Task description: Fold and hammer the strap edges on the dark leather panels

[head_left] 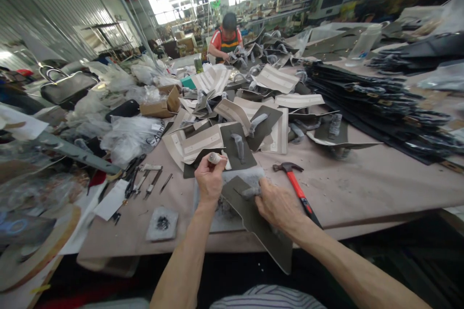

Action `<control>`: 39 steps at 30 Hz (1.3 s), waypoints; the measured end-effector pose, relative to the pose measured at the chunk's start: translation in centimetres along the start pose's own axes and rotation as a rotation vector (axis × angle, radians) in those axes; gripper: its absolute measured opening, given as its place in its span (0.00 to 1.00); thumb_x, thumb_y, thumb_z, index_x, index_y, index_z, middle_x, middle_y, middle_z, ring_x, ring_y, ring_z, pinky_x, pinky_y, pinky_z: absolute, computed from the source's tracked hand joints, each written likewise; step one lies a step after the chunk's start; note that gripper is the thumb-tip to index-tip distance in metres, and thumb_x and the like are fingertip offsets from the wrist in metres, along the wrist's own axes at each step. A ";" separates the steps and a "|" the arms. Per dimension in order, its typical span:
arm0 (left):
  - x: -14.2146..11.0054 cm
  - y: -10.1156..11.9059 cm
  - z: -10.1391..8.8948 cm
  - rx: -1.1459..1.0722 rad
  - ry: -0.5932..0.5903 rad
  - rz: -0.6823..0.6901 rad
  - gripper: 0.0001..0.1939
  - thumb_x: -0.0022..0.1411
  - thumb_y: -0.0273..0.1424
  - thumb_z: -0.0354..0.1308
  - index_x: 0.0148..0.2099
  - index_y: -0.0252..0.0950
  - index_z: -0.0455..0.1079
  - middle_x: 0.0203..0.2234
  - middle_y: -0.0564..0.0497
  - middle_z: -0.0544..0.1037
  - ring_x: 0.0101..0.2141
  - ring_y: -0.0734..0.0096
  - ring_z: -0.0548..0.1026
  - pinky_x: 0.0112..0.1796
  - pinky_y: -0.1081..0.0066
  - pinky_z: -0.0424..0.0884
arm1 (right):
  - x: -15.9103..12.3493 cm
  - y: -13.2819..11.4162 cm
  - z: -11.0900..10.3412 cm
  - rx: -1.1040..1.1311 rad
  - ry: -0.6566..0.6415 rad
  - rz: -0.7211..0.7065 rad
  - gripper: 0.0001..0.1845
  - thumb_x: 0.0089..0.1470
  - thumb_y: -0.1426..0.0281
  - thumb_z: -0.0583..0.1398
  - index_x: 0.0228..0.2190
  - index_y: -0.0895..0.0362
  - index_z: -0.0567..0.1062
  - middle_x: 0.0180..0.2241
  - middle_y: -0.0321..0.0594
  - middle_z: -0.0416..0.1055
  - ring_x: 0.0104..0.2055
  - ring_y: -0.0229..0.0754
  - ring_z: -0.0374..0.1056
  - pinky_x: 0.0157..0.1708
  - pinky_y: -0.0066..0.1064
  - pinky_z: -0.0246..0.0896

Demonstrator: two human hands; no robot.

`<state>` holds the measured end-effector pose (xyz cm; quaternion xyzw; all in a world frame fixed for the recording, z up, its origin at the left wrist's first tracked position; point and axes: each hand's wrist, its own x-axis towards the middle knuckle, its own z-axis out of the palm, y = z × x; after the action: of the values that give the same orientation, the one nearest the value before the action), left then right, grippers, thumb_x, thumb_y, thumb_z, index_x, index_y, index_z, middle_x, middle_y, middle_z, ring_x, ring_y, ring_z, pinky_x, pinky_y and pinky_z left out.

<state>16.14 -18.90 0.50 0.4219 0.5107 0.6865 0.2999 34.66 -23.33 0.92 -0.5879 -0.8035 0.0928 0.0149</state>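
Dark panel (270, 239) slants under my right hand (277, 203), partly over the pale slab (203, 217) and jutting past the near edge of the table (362, 193). My right fingers are closed on it beside its plastic-wrapped strap (249, 192); their tips are partly hidden. With my left hand (209, 181) I pinch a small white tube (214, 158), thumb and fingers clamped around it, just left of the panel's upper end. A red-handled hammer (296, 184) lies to the right of my right hand. Left of the slab sits a clear dish (152, 235) of small dark pieces. Beyond my hands, more panels (275, 78) lie heaped, and a person (227, 41) works behind them.
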 end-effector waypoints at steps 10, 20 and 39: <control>-4.1 -7.9 1.7 -0.086 -0.243 -0.351 0.18 0.54 0.30 0.67 0.48 0.34 0.71 0.32 0.49 0.82 0.35 0.68 0.80 0.38 0.71 0.75 | -0.2 -2.0 6.2 0.249 -0.005 0.161 0.14 0.68 0.66 0.50 0.49 0.57 0.68 0.36 0.47 0.79 0.38 0.47 0.77 0.32 0.32 0.58; -4.1 -10.3 2.1 -0.076 -0.404 -0.386 0.12 0.57 0.33 0.66 0.41 0.34 0.72 0.31 0.48 0.82 0.34 0.65 0.81 0.39 0.67 0.75 | -2.4 2.8 7.4 0.612 0.187 0.137 0.34 0.64 0.52 0.52 0.62 0.60 0.59 0.44 0.48 0.74 0.38 0.46 0.72 0.39 0.35 0.65; -3.5 -9.8 1.9 0.183 -0.662 -0.209 0.03 0.59 0.27 0.60 0.36 0.34 0.73 0.32 0.49 0.81 0.35 0.67 0.78 0.39 0.69 0.73 | -2.5 11.8 6.5 1.088 -0.176 0.712 0.05 0.51 0.68 0.58 0.31 0.54 0.64 0.24 0.34 0.62 0.23 0.37 0.58 0.24 0.29 0.51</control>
<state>19.30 -18.07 -9.56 0.5919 0.4857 0.4297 0.4787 45.73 -23.11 -7.19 -0.7168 -0.3964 0.5328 0.2126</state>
